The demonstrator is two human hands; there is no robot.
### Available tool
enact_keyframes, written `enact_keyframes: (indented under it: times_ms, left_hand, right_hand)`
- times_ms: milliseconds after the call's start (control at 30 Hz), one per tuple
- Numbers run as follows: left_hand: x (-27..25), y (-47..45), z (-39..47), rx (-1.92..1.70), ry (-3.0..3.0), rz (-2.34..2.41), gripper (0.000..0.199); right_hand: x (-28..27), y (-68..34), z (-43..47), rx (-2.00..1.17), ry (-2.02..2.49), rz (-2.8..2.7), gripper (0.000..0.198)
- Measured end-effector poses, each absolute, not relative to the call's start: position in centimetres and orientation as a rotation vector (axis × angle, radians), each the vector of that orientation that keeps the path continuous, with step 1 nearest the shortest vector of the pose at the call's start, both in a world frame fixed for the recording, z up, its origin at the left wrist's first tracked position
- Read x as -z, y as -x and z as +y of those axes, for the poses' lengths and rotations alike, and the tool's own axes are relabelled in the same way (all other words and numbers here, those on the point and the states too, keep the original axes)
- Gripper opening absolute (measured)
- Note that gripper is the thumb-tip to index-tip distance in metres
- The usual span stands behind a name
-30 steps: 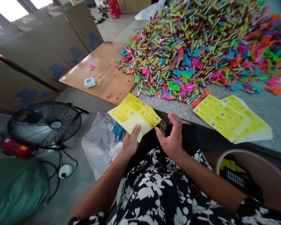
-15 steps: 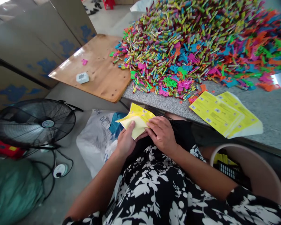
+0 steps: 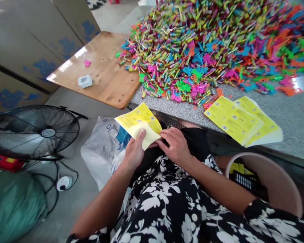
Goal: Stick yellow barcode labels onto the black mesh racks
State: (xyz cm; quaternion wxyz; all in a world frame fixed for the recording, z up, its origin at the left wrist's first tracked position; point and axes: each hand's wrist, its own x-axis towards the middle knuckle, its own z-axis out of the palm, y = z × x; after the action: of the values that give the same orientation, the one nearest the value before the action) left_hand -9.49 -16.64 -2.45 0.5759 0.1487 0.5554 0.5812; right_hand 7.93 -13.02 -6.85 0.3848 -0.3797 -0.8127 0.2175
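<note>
Over my lap I hold a yellow printed sheet [image 3: 138,116], with a corner folded over so its pale underside shows. My left hand [image 3: 135,148] grips its lower left part, thumb pressed on the pale fold and fingers hidden beneath. At the sheet's right corner, my right hand [image 3: 176,143] pinches the edge between thumb and fingers. Whether it is one sheet or a few together I cannot tell. More yellow printed sheets [image 3: 233,118] lie in two overlapping stacks at the front edge of the grey speckled table [image 3: 294,118], right of my hands.
A large heap of small coloured tubes [image 3: 167,50] and bright plastic pieces [image 3: 263,67] covers the table. A wooden board [image 3: 111,81] bears a white timer-like device [image 3: 85,81]. A black fan [image 3: 48,132], a white sack [image 3: 96,148] and a round bin [image 3: 281,182] stand around me.
The yellow sheet has opened out flatter, its printed far part now spread up and to the left. Both hands keep their hold in nearly the same place. The view has shifted slightly.
</note>
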Motion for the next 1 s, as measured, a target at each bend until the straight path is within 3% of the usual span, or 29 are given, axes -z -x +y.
enact_keyframes:
  times_ms: [367, 600, 800, 1000]
  left_hand:
    - [3.9, 11.0, -17.6, -1.261, -0.555, 1.318, 0.048]
    - [3.6, 11.2, -18.7, -1.193, -0.535, 1.373, 0.035]
    - [4.0, 12.1, -19.4, -1.126, -0.526, 1.318, 0.046]
    - [4.6, 12.7, -19.3, -1.138, -0.500, 1.423, 0.055]
  right_hand:
    - [5.7, -8.6, -12.7, -0.836, 0.826, -1.995, 0.024]
    - [5.1, -8.0, -12.9, -0.979, 0.874, -1.828, 0.020]
    - [4.8, -8.4, -12.4, -1.076, 0.933, -1.726, 0.032]
    - [5.2, -8.4, -12.6, -1.012, 0.864, -1.804, 0.020]
